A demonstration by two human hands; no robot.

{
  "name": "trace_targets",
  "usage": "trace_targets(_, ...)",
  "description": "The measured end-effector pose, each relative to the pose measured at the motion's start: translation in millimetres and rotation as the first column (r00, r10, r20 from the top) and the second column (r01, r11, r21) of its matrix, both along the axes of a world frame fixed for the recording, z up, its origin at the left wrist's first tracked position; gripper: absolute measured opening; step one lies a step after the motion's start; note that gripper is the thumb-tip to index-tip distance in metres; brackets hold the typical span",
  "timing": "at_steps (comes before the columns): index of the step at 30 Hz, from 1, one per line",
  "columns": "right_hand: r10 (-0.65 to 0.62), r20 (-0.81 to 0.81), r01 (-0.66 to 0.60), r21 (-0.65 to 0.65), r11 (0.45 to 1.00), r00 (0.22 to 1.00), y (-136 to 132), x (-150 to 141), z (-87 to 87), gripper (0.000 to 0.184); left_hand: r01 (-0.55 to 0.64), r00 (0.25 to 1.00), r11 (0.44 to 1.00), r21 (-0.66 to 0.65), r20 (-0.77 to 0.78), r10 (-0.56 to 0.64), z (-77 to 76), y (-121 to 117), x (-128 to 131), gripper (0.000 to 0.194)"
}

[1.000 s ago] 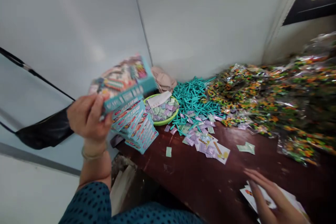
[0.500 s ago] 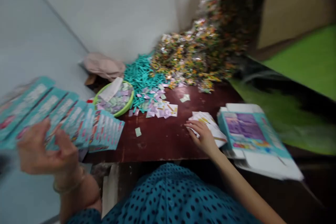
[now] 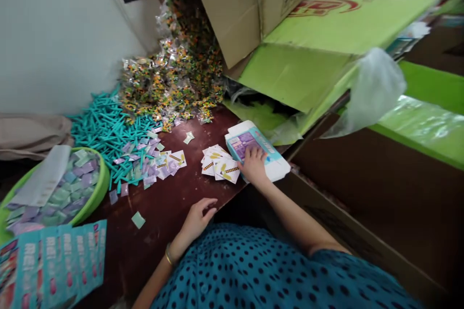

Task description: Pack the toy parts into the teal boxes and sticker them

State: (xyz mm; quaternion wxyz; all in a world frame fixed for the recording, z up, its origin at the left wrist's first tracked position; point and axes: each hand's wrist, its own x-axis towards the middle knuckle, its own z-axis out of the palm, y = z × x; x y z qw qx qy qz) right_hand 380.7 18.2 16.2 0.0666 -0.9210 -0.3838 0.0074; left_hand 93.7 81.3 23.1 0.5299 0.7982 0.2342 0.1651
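My right hand (image 3: pixel 254 166) lies with its fingers spread on a stack of flattened teal and purple cartons (image 3: pixel 278 164). Its fingertips rest on the top carton's printed face. Just left of the stack is a loose pile of white printed cards (image 3: pixel 219 164). Over the table's front edge, my left hand (image 3: pixel 198 217) hovers loosely curled, thumb apart from the fingers, with nothing visible in it. A row of teal boxes (image 3: pixel 60 260) stands at the lower left. One pale green sachet (image 3: pixel 138 220) lies alone on the dark red table (image 3: pixel 170 207).
A green basket (image 3: pixel 105 174) holds purple and green sachets. Behind it are a heap of teal sticks (image 3: pixel 105 130) and clear bags of small colourful pieces (image 3: pixel 181 77). Large green and brown cardboard cartons (image 3: pixel 290 72) crowd the right, with a plastic bag (image 3: pixel 373 87) hanging there.
The view has swung right. My left hand has left the row of teal boxes and come to the table's front edge. My right hand has moved from the white cards onto the flattened cartons.
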Motion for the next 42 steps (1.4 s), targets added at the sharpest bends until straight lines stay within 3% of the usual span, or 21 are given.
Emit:
trace_targets(4, 0.093, -0.026, -0.092, 0.037, 0.995, 0.995, 2, 18, 24.0, 0.053, -0.037, 0.996, 0.995, -0.088, -0.089, 0.029, 9.8, 18, -2, 0.03)
trace_targets(6, 0.104, 0.026, -0.107, 0.202, 0.973, 0.994, -1, 20, 48.7, 0.049, -0.076, 0.994, 0.985, -0.155, -0.083, 0.064, 18.3, 22, -2, 0.034)
trace_targets(8, 0.161, 0.126, -0.199, 0.411, 0.89, 0.979, -3, 3, 71.6, 0.05, -0.098, 0.99, 0.96, -0.261, 0.071, 0.12, 28.7, 20, 2, 0.055)
trace_targets(10, 0.419, 0.231, -0.476, 0.517, 0.712, 0.878, 2, -38, 83.3, 0.052, -0.16, 0.894, 0.911, -0.381, 0.335, 0.298, 39.8, 16, 7, 0.089)
trace_targets(12, 0.781, 0.27, -0.781, 0.485, 0.395, 0.563, 14, -90, 81.6, 0.051, -0.364, 0.661, 0.785, -0.501, 0.455, 0.596, 49.6, 15, 11, 0.101)
trace_targets(14, 0.944, 0.209, -0.87, 0.476, 0.131, 0.257, 30, -136, 71.9, 0.043, -0.616, 0.387, 0.531, -0.582, 0.363, 0.847, 56.1, 22, 6, 0.08)
trace_targets(15, 0.966, 0.163, -0.849, 0.521, 0.088, 0.2, 39, -150, 66.9, 0.04, -0.688, 0.285, 0.41, -0.598, 0.298, 0.911, 57.5, 27, -1, 0.068)
trace_targets(16, 0.967, 0.115, -0.795, 0.594, 0.118, 0.229, 48, -159, 63.2, 0.037, -0.721, 0.221, 0.33, -0.61, 0.249, 0.943, 57.6, 32, -10, 0.06)
trace_targets(17, 0.948, 0.055, -0.712, 0.675, 0.197, 0.315, 58, -161, 61.2, 0.037, -0.722, 0.199, 0.294, -0.626, 0.22, 0.955, 56.1, 38, -21, 0.057)
trace_targets(19, 0.857, -0.112, -0.489, 0.781, 0.389, 0.502, 77, -157, 63.7, 0.051, -0.673, 0.259, 0.321, -0.666, 0.193, 0.946, 48.1, 44, -44, 0.062)
trace_targets(20, 0.813, -0.216, -0.391, 0.791, 0.47, 0.541, 85, -154, 67.4, 0.06, -0.646, 0.307, 0.341, -0.683, 0.177, 0.935, 42.0, 46, -54, 0.067)
trace_targets(22, 0.797, -0.407, -0.324, 0.756, 0.568, 0.447, 95, -155, 76.8, 0.067, -0.615, 0.369, 0.362, -0.7, 0.15, 0.917, 28.7, 47, -68, 0.076)
trace_targets(26, 0.793, -0.596, -0.346, 0.722, 0.599, 0.128, 92, -176, 81.1, 0.039, -0.674, 0.389, 0.427, -0.603, 0.202, 0.899, 19.3, 54, -80, 0.081)
trace_targets(29, 0.736, -0.676, -0.27, 0.713, 0.647, -0.022, 83, -188, 60.7, 0.042, -0.829, 0.363, 0.46, -0.318, 0.32, 0.875, 33.5, 62, -91, 0.09)
trace_targets(30, 0.731, -0.681, -0.235, 0.716, 0.658, -0.028, 80, -190, 51.2, 0.044, -0.86, 0.37, 0.46, -0.222, 0.348, 0.861, 38.9, 64, -95, 0.092)
trace_targets(32, 0.765, -0.639, -0.143, 0.753, 0.643, 0.078, 77, -192, 32.7, 0.047, -0.859, 0.446, 0.501, -0.101, 0.331, 0.832, 44.9, 66, -104, 0.083)
trace_targets(34, 0.788, -0.568, -0.064, 0.8, 0.596, 0.235, 76, -193, 19.1, 0.049, -0.803, 0.566, 0.592, -0.06, 0.23, 0.791, 41.9, 63, -110, 0.066)
trace_targets(36, 0.778, -0.564, -0.043, 0.802, 0.596, 0.277, 74, -193, 11.6, 0.044, -0.765, 0.631, 0.642, -0.059, 0.132, 0.764, 31.4, 56, -113, 0.054)
trace_targets(38, 0.754, -0.613, -0.086, 0.76, 0.645, 0.238, 73, -191, 8.4, 0.04, -0.783, 0.606, 0.613, -0.104, 0.092, 0.79, 18.1, 45, -112, 0.042)
trace_targets(40, 0.727, -0.665, -0.194, 0.701, 0.687, 0.172, 73, -186, 6.8, 0.049, -0.819, 0.535, 0.541, -0.193, 0.085, 0.841, 6.9, 35, -108, 0.043)
trace_targets(42, 0.706, -0.704, -0.339, 0.646, 0.684, 0.082, 76, -177, 6.4, 0.06, -0.828, 0.442, 0.446, -0.34, 0.096, 0.892, 1.3, 30, -103, 0.039)
